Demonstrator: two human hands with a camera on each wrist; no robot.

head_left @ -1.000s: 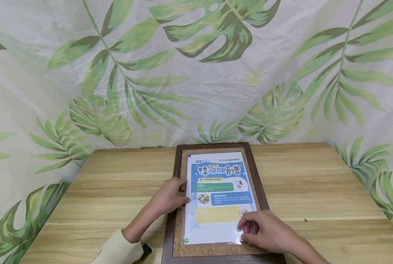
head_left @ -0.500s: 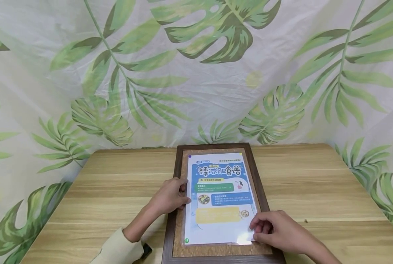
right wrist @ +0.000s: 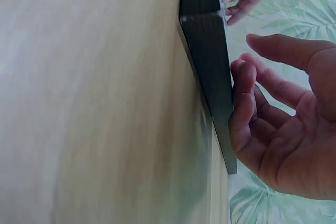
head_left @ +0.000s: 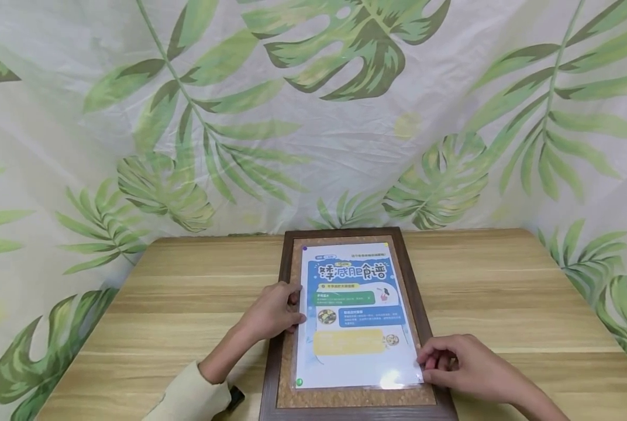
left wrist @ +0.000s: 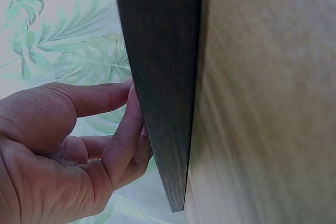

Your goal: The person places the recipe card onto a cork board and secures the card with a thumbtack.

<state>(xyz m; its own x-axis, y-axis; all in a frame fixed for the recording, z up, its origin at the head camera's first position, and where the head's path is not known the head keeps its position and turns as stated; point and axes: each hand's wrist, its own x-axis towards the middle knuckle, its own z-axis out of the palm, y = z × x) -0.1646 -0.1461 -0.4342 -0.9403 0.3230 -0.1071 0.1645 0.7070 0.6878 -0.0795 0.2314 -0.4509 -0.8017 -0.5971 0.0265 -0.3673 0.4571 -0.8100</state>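
A laminated poster (head_left: 352, 371) with blue, green and yellow panels lies on a cork board (head_left: 355, 399) in a dark brown frame (head_left: 416, 298). Small coloured pins sit at three corners: a purple pin (head_left: 305, 248), a yellow pin (head_left: 386, 244) and a green pin (head_left: 299, 382). My left hand (head_left: 274, 311) rests across the frame's left side, its thumb and fingertips on the poster's left edge. At the lower right corner, my right hand (head_left: 463, 363) touches the poster with loosely bent fingers. In the right wrist view its thumb (right wrist: 278, 50) stands apart from the fingers.
The framed board lies on a wood-grain table (head_left: 503, 292), its far end close to a leaf-patterned cloth (head_left: 345, 164) hanging behind. A small dark object (head_left: 236, 399) shows beside the left sleeve (head_left: 192, 397).
My right hand has slid rightward along the poster's lower part to its corner, uncovering more of the bottom edge. The left hand stays in place.
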